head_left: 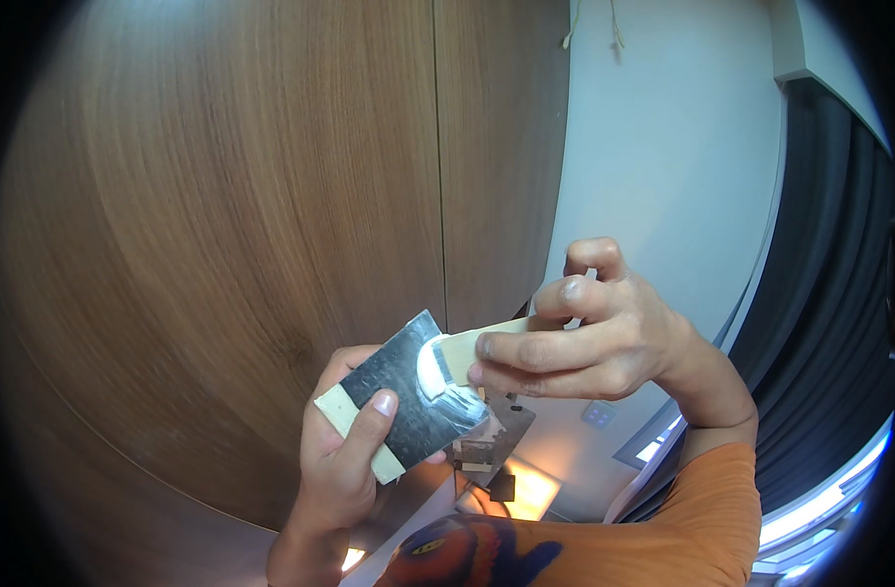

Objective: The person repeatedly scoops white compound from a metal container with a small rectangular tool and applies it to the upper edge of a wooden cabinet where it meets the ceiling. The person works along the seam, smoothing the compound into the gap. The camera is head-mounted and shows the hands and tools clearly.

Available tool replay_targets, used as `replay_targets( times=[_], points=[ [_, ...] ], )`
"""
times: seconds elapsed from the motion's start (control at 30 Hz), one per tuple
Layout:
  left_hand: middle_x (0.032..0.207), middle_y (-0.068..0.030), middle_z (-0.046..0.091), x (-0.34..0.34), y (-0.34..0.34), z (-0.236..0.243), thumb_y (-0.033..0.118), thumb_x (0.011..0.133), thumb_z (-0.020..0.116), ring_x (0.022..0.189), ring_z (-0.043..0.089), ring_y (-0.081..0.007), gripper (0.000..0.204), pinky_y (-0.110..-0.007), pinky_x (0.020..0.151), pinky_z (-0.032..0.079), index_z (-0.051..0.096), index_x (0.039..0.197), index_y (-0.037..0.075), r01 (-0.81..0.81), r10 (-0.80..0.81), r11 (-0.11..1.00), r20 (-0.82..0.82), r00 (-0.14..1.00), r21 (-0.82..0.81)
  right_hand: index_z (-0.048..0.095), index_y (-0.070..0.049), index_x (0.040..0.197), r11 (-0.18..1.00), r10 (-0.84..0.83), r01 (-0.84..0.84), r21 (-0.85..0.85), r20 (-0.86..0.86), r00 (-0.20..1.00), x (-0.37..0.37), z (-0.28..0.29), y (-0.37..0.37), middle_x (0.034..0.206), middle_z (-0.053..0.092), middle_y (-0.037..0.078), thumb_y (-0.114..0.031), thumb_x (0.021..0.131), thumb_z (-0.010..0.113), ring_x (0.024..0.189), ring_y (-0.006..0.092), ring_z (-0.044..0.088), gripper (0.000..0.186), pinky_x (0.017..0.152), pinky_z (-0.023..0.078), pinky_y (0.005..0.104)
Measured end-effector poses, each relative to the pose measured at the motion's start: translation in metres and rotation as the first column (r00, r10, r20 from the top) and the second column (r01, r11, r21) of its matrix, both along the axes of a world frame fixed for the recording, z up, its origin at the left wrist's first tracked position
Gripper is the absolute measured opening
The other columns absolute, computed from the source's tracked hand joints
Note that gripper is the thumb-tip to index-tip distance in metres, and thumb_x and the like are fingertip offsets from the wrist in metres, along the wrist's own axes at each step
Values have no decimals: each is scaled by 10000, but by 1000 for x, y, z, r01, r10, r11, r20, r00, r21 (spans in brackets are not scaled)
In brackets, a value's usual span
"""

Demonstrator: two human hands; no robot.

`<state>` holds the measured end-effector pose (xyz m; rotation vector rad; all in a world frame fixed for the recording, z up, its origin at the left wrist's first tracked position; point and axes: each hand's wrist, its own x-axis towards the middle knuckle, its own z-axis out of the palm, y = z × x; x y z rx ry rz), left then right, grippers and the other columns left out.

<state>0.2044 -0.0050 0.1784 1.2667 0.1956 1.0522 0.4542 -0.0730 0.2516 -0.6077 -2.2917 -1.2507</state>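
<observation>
In the head view, the left hand (342, 445) stood at about eight o'clock of the dark plate (384, 372), which it held tilted just below the middle of the picture. Its grip was closed on the plate, thumb across the upper face and fingers mostly hidden behind, apparently to back it against pressure. A cream strip (390, 466) ran along the plate's eight o'clock edge; holding it there left the far end bare of fingers, where the white paste (430, 370) lay from one to three o'clock.

The right hand (609, 333), at between two and three o'clock of the plate, had its grip closed on a cream spreader (470, 350). Fingertips reached well along its face, likely to steer its front edge, which met the paste. The other fingers curled up and away, seemingly to clear the work.

The right arm bent in its orange sleeve (712, 499) at five o'clock. A wood-grain panel (213, 196) filled the ten o'clock side; a dark curtain (819, 254) hung towards two o'clock.
</observation>
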Motion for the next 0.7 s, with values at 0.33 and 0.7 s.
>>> replay_targets(
  times=[0.33, 0.7],
  points=[
    [1041, -237, 667, -12, 14, -13, 213, 1014, 583, 808, 750, -282, 405, -361, 600, 669, 434, 1259, -72, -57, 55, 998, 72, 996, 22, 633, 39, 1330, 860, 1, -498, -115, -974, 226, 71, 30, 41, 1009, 590, 35, -53, 990, 563, 821, 106, 497, 359, 741, 423, 256],
    [1127, -152, 666, -27, 8, -91, 242, 1046, 545, 905, 712, -247, 357, -326, 611, 611, 486, 1326, 29, -5, -11, 995, -156, 988, -101, 693, 83, 1122, 926, 244, -224, 304, -934, -260, 131, 216, 180, 767, 631, 33, -117, 923, 669, 616, 120, 573, 283, 582, 460, 302]
  ],
)
